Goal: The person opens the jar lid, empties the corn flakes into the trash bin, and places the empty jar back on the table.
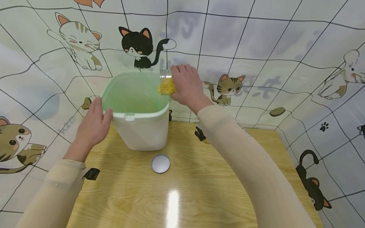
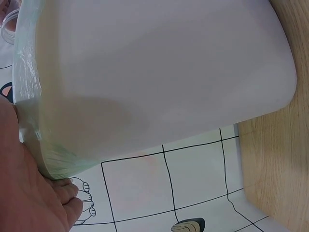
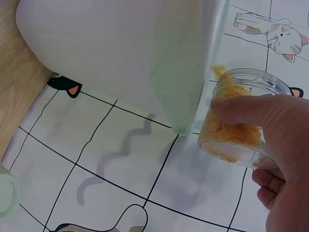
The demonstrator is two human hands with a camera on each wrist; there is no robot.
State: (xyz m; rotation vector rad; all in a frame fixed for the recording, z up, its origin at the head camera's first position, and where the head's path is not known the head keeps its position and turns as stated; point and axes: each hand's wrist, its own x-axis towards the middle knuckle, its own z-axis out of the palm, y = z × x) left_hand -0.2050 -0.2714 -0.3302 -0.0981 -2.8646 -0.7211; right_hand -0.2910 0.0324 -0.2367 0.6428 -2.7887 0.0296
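Note:
A white bin (image 1: 139, 133) with a pale green bag lining (image 1: 128, 91) stands on the wooden table against the patterned wall covering. My left hand (image 1: 92, 125) grips its front-left rim corner, thumb at the front and fingers along the side. At the right rim, my right hand (image 1: 186, 84) holds a clear jar (image 3: 236, 154), tilted, with its lid off. Crumpled yellow flakes (image 3: 231, 123) fill much of the jar, and a yellow bit shows just outside its mouth in the right wrist view. The bin's bottom inside is hidden in shadow.
A round silvery lid (image 1: 160, 163) lies flat on the table (image 1: 199, 190) in front of the bin. Part of a pale green round thing (image 3: 7, 193) shows at the right wrist view's edge. Cat-printed wall covering (image 1: 222, 41) closes in the back and both sides.

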